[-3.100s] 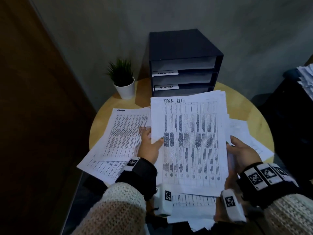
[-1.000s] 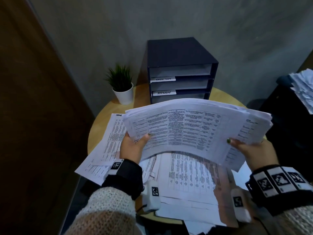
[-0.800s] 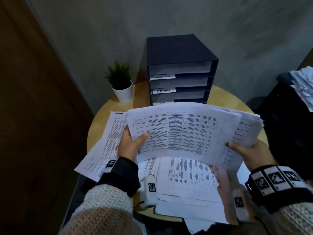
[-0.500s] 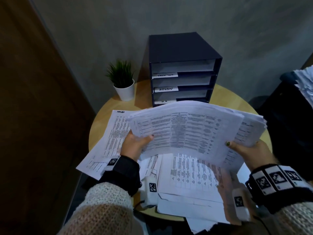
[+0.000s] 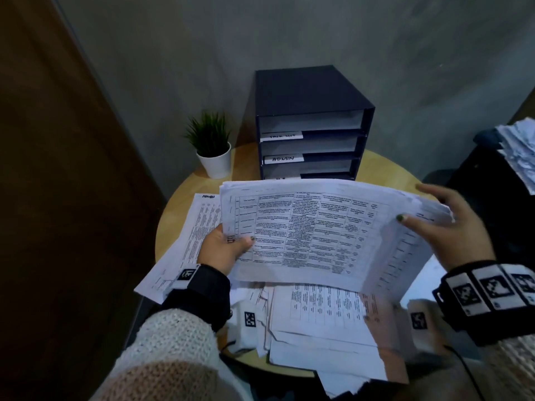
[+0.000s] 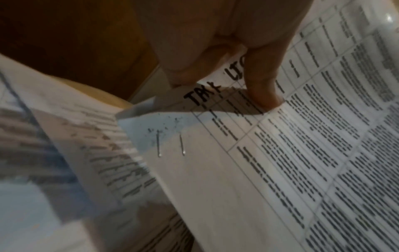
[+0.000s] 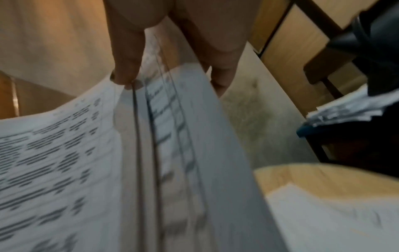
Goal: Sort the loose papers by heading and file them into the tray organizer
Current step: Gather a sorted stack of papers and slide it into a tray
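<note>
Both hands hold one stack of papers [image 5: 312,230] level above the table [image 5: 173,215]. Left hand [image 5: 223,251] grips the stack's left edge, thumb on top; the left wrist view shows the thumb [image 6: 262,81] pressing beside a handwritten heading on the top sheet (partly covered, not fully legible) and two staples [image 6: 170,145] near the corner. Right hand [image 5: 445,227] takes the right edge with thumb over and fingers extended behind; the right wrist view shows the sheets fanned apart at that edge.

Tray organizer [image 5: 309,123] stands beyond the hands, directly behind the raised stack, which hides the front of its lowest shelf. Labels sit on the shelf fronts; one reads ADMIN [image 5: 283,158]. Potted plant [image 5: 212,146] stands beyond the left hand, beside the organizer.

Loose sheets [image 5: 318,314] lie under and nearer than the hands. More sheets [image 5: 199,224] lie outboard of the left hand. Another paper pile [image 5: 518,149] sits on dark furniture beyond the right hand, off the table.
</note>
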The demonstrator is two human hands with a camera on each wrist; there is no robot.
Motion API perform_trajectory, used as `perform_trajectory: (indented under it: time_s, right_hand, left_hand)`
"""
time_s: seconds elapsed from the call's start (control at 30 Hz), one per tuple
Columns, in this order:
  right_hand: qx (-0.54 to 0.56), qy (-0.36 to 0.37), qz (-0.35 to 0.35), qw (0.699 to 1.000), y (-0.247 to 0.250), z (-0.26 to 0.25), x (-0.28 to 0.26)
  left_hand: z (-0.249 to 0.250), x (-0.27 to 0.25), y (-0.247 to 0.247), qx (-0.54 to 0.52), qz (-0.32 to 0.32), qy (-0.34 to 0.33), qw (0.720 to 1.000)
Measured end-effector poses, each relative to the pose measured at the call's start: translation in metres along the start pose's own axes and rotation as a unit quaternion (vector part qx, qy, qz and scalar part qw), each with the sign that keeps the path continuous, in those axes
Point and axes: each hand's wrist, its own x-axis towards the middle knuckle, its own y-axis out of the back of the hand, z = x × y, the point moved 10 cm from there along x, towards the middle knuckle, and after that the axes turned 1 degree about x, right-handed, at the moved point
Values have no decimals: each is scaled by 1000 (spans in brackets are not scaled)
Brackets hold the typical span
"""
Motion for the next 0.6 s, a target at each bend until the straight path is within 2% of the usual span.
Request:
perform_trajectory:
  time_s: [0.07,0.1,0.17,0.23,0.27,0.33,0.43,0.53,0.6]
  right_hand:
    - [-29,42,-36,998,3,-21,6]
    - [-85,67,-60,992,1,-33,7]
    - [-240,109,-119,957,-13,-53,4]
    - [-333,90,-183,920,-27,-57,-2]
    - [-347,81,-202,912,-30,-56,-4]
    - [-328,80,-210,918,-27,-57,-2]
    - [-225,71,-207,950,-20,-46,6]
    - [-100,23,-206,973,-23,-29,10]
    - [-43,-21,-184,982,-22,-10,14]
  left_hand:
    - [15,-2,2,-4,-6,0,1000]
    - [24,-3,2,-10,-12,-1,1000]
    - [44,-5,-3,-2,-37,-11,999]
    - [65,-10,-11,24,-66,-28,997]
    - [74,-11,-15,30,-76,-33,996]
    - [89,-9,-19,47,-89,-44,994]
    - [105,-4,-26,70,-111,-57,990]
    - [112,16,-8,79,-30,-62,994]
    - [104,31,5,92,18,-40,995]
